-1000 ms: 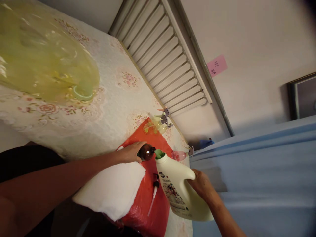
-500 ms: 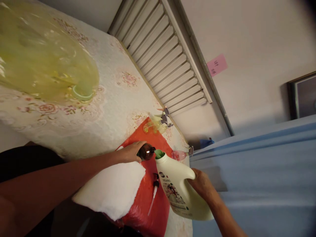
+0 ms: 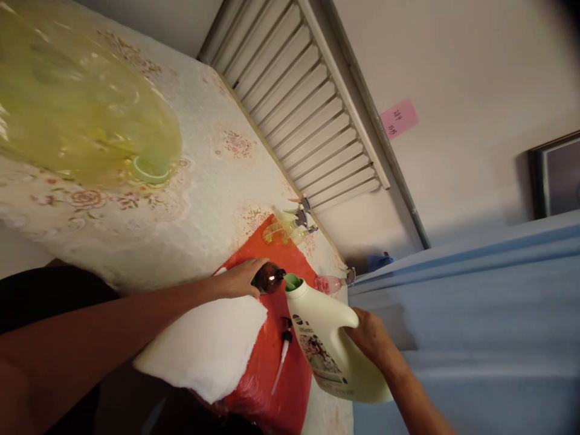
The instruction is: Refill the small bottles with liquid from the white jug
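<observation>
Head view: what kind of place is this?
Probably a room in someone's home: a flowered tablecloth lies before a louvred shutter, and the left hand holds a brown bottle while the right hand tilts a detergent jug.

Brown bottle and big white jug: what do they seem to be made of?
The brown bottle: amber, translucent and glossy, with a bright highlight; glass or clear plastic, the look leaves it open. The white jug: opaque cream plastic, most likely, with a dull sheen, a green spout and a printed label.
</observation>
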Action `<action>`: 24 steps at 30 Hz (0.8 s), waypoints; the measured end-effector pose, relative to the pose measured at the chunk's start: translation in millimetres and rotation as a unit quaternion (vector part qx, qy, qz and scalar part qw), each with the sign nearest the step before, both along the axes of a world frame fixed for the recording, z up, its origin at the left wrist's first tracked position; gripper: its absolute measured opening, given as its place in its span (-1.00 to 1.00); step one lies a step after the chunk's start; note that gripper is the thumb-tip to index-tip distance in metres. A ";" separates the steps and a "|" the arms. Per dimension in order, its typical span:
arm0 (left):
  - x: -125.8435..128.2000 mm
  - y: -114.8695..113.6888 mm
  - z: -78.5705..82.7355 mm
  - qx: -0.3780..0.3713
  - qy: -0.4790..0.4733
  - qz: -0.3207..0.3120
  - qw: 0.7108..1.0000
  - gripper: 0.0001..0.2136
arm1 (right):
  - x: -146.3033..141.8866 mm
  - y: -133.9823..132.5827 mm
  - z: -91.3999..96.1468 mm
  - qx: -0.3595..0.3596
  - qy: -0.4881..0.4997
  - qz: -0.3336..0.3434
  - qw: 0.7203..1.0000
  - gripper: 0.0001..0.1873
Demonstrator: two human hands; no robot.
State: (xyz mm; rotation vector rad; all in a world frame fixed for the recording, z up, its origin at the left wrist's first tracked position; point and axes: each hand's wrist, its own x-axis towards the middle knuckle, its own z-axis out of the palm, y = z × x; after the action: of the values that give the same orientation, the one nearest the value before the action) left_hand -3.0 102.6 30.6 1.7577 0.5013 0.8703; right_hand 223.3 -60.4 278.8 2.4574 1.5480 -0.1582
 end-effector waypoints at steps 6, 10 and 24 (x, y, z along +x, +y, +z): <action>-1.2 -0.4 2.6 -0.006 0.000 -0.003 1.000 -0.26 | -3.7 1.2 1.8 -0.007 -0.009 0.008 1.000 -0.86; -0.8 -1.1 2.7 -0.010 0.004 0.004 1.000 -0.24 | -2.5 1.3 1.5 -0.008 -0.017 0.010 1.000 -0.86; -2.2 -2.2 5.2 -0.009 0.009 0.003 1.000 -0.27 | -3.4 1.2 2.9 -0.010 -0.015 0.014 1.000 -0.84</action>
State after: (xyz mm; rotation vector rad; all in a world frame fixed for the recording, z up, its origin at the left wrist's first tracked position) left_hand -5.2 100.5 35.9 1.7507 0.5239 0.8520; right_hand 219.9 -59.2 281.7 2.4108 1.5595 -0.1310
